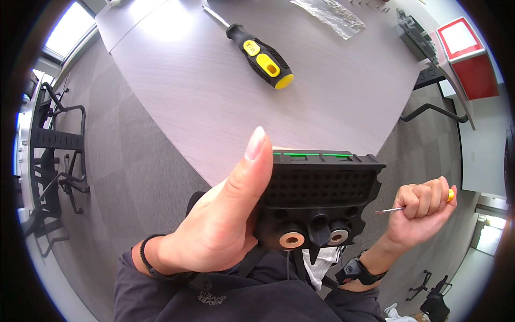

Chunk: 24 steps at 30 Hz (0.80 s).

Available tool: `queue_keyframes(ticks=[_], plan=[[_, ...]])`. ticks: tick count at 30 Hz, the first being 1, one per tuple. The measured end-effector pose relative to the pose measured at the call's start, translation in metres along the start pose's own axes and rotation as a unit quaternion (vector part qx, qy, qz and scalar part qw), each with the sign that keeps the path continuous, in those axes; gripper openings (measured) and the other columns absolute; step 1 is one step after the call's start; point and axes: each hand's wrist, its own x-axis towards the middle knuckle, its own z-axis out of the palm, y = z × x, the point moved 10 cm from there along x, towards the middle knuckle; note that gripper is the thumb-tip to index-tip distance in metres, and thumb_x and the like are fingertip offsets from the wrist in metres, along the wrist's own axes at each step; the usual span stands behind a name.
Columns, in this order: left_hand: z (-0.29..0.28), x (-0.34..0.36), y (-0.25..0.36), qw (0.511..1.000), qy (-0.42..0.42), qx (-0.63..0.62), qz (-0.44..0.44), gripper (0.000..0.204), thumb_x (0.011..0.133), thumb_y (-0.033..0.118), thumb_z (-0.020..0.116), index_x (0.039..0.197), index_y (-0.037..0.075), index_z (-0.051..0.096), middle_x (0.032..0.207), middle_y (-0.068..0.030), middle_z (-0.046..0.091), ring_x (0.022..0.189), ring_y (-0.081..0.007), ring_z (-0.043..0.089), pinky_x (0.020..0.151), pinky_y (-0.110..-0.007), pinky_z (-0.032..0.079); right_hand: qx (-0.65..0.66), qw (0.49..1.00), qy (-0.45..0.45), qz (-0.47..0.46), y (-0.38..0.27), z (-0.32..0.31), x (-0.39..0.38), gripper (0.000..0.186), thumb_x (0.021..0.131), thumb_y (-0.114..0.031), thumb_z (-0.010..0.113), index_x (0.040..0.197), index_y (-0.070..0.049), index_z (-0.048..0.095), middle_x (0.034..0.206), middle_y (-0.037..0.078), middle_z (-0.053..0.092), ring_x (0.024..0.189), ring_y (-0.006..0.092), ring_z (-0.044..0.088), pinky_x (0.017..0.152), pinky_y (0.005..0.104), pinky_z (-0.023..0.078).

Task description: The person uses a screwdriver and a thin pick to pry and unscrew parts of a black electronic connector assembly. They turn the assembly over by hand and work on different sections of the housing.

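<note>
My left hand (220, 220) grips a black plastic electronic housing (322, 185) by its left side, thumb up along the edge. A green strip shows along the housing's top edge. Its lower face carries a copper-coloured round terminal (292, 240) and a silver one (338, 236), with a dark post between them. Off to the right, my right hand (421, 214) is closed around a small screwdriver (389, 210). The thin metal shaft points left towards the housing without touching it, and a yellow handle end sticks out past the fingers. Most of that handle is hidden.
A larger black-and-yellow screwdriver (260, 56) lies on the pale table (182, 91). Farther back are a clear plastic bag (332, 16), several small screws (375, 5) and a dark grey molded part (416, 35) near the right edge. Chairs (59, 139) stand at the left.
</note>
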Motion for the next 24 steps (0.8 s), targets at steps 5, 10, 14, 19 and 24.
queue_keyframes(ticks=[5,10,14,19,24], plan=[[-0.011,-0.002,0.005,1.000,0.010,-0.023,-0.019,0.075,0.099,0.057,0.016,0.133,-0.001,0.048,0.126,-0.0182,0.058,0.117,-0.0280,0.057,0.100,-0.040,0.046,0.041,0.999,0.025,0.010,0.014,0.002,0.012,0.036,0.101,-0.029,0.037,0.070,-0.011,0.034,0.058,-0.003,0.027,0.045,0.0068,0.019,0.040,0.0248,0.015],[-0.018,-0.007,0.005,0.998,-0.008,-0.055,-0.009,0.073,0.100,0.054,0.015,0.134,-0.002,0.046,0.128,-0.0185,0.057,0.117,-0.0288,0.057,0.100,-0.040,0.045,0.044,0.989,0.132,-0.051,0.017,0.006,0.003,0.036,0.101,-0.033,0.039,0.076,-0.009,0.035,0.068,-0.001,0.031,0.054,0.0098,0.027,0.049,0.0272,0.023],[-0.016,-0.004,0.009,0.992,-0.033,-0.116,0.046,0.071,0.101,0.052,0.015,0.135,-0.002,0.046,0.128,-0.0181,0.057,0.118,-0.0280,0.056,0.102,-0.038,0.044,0.040,0.989,0.136,-0.050,0.014,0.001,-0.001,0.038,0.102,-0.038,0.036,0.076,-0.010,0.034,0.066,-0.001,0.030,0.054,0.0105,0.026,0.050,0.0281,0.022],[-0.008,-0.006,0.012,0.954,-0.114,-0.260,0.099,0.071,0.101,0.053,0.015,0.135,-0.002,0.045,0.129,-0.0174,0.056,0.119,-0.0259,0.055,0.101,-0.037,0.045,-0.069,0.997,-0.003,0.041,0.028,0.015,0.003,0.044,0.102,-0.044,0.031,0.069,-0.014,0.029,0.059,-0.003,0.026,0.048,0.0095,0.019,0.046,0.0274,0.016],[-0.023,-0.014,0.010,0.974,-0.017,-0.185,0.127,0.071,0.100,0.054,0.018,0.136,-0.003,0.042,0.130,-0.0163,0.055,0.116,-0.0241,0.058,0.098,-0.034,0.048,-0.007,0.990,-0.083,0.116,0.052,0.032,0.016,0.044,0.101,-0.037,0.033,0.063,-0.015,0.027,0.051,-0.004,0.023,0.041,0.0082,0.014,0.037,0.0253,0.009]])
